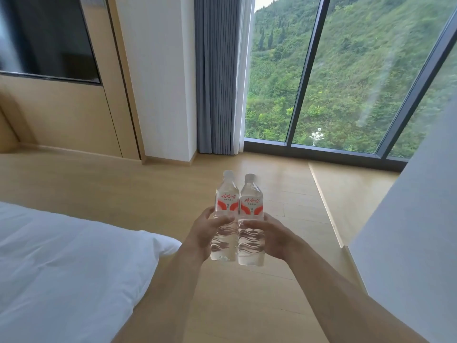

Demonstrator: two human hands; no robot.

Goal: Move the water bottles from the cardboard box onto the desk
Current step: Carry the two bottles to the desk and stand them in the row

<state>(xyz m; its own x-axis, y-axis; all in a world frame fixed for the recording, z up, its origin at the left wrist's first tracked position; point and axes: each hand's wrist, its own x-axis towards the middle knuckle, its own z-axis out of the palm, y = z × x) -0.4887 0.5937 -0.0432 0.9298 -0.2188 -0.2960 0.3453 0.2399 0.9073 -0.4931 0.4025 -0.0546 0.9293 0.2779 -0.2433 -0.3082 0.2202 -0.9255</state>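
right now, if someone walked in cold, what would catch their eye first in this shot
Two clear water bottles with red and white labels, the left bottle and the right bottle, held upright side by side at centre, one in the left hand and one in the right hand. Behind them a floor-to-ceiling window shows a green hillside, and a white bed fills the lower left.

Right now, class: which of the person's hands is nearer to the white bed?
Left. The left hand grips the left bottle on the side toward the bed; the right hand holds the right bottle, farther away.
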